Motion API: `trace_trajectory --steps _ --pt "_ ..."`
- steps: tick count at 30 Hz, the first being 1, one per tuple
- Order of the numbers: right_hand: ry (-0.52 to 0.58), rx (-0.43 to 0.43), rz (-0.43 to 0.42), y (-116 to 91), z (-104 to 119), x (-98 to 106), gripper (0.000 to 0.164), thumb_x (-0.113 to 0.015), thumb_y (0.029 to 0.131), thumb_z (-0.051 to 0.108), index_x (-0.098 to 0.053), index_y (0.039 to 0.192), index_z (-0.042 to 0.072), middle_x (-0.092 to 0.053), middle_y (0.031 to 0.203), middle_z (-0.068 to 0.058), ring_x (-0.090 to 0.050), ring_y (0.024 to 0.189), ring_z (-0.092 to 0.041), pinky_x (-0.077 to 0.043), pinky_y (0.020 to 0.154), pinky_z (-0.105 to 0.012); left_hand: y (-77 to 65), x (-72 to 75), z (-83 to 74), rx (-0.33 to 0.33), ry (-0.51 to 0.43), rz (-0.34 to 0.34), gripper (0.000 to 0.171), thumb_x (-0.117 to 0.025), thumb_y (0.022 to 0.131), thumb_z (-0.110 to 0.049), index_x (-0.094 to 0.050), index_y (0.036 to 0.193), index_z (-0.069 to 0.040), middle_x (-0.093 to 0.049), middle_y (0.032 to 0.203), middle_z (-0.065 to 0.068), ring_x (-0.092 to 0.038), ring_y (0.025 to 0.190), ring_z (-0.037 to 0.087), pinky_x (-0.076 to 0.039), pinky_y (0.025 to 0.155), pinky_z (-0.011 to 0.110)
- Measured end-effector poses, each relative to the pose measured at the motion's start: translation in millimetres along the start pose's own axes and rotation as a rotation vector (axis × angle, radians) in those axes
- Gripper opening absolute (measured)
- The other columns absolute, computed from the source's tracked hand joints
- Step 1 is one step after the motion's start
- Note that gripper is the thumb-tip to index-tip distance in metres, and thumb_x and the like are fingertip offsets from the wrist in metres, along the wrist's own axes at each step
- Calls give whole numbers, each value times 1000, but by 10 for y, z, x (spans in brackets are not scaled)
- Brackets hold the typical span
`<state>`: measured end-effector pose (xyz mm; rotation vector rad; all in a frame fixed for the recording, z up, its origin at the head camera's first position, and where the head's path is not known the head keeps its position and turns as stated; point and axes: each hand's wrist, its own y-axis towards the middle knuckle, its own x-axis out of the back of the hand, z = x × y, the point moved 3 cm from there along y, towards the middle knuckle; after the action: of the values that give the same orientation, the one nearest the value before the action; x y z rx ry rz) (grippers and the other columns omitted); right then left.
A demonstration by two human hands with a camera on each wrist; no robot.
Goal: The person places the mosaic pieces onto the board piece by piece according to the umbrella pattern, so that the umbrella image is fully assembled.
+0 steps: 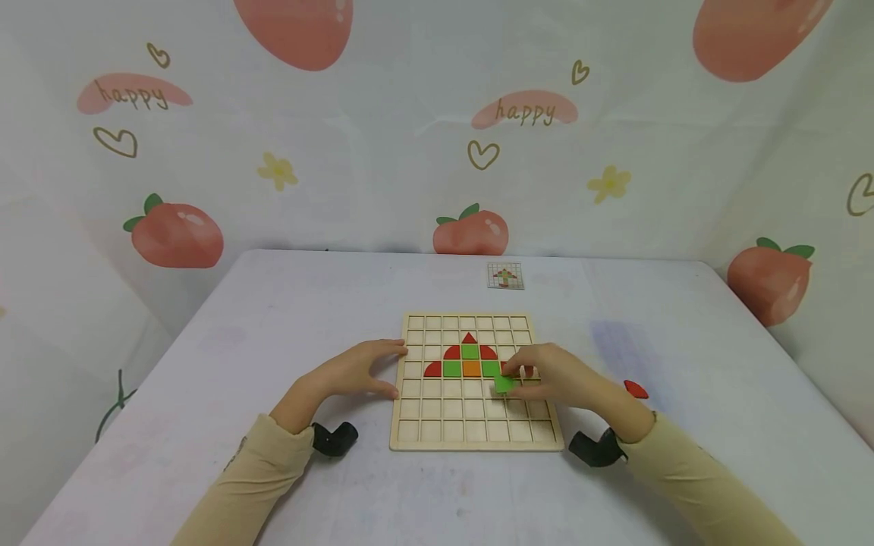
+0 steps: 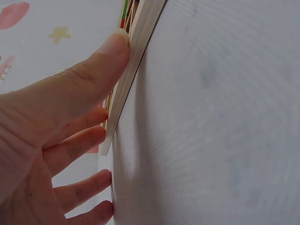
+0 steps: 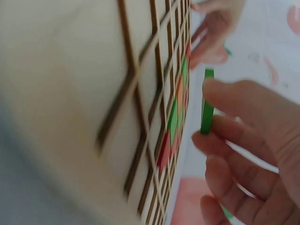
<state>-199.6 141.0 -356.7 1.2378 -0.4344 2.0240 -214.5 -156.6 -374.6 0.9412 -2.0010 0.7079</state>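
My right hand (image 1: pixel 556 373) pinches a green square tile (image 3: pixel 207 101) between thumb and fingers, close over the right part of a wooden grid board (image 1: pixel 425 432). The left hand (image 1: pixel 355 370) rests at the board's left edge, its thumb and fingers fairly straight; the left wrist view shows the thumb (image 2: pixel 115 44) against the rim. Set in the board is a pattern: a red triangle (image 1: pixel 468 338) on top, red quarter-round tiles (image 1: pixel 433 369) at the sides, green squares (image 1: pixel 470 351) and an orange square (image 1: pixel 472 368). The right hand partly covers the pattern's right end.
A loose red quarter-round tile (image 1: pixel 636 389) lies on the table right of the board, near the right forearm. A small pattern card (image 1: pixel 505 276) showing a similar figure lies behind the board. A printed cloth (image 1: pixel 382 136) hangs at the back.
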Motion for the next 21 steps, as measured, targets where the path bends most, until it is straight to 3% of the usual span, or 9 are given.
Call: trace_trajectory --steps 6,13,21 --pt "-85 -8 -20 125 175 -120 17 -75 78 19 -73 92 11 -70 88 3 -59 76 -10 -51 67 -19 -5 4 -4 -3 -1 -2 69 -76 76 -26 -48 134 -1 -40 146 18 -34 137 37 -30 113 52" --pt "-192 -106 -27 236 269 -231 21 -74 79 25 -74 95 13 -72 91 3 -62 80 -10 -53 70 -23 -7 6 -6 -3 -1 -4 69 -76 76 -27 -48 134 -2 -40 146 17 -34 137 37 -30 113 52" --pt "-230 -78 -54 271 327 -282 20 -75 78 24 -75 95 13 -72 87 3 -64 82 -12 -54 74 -28 -5 -3 2 1 -16 -5 69 -77 76 -26 -48 134 -2 -40 146 18 -34 137 37 -30 113 52"
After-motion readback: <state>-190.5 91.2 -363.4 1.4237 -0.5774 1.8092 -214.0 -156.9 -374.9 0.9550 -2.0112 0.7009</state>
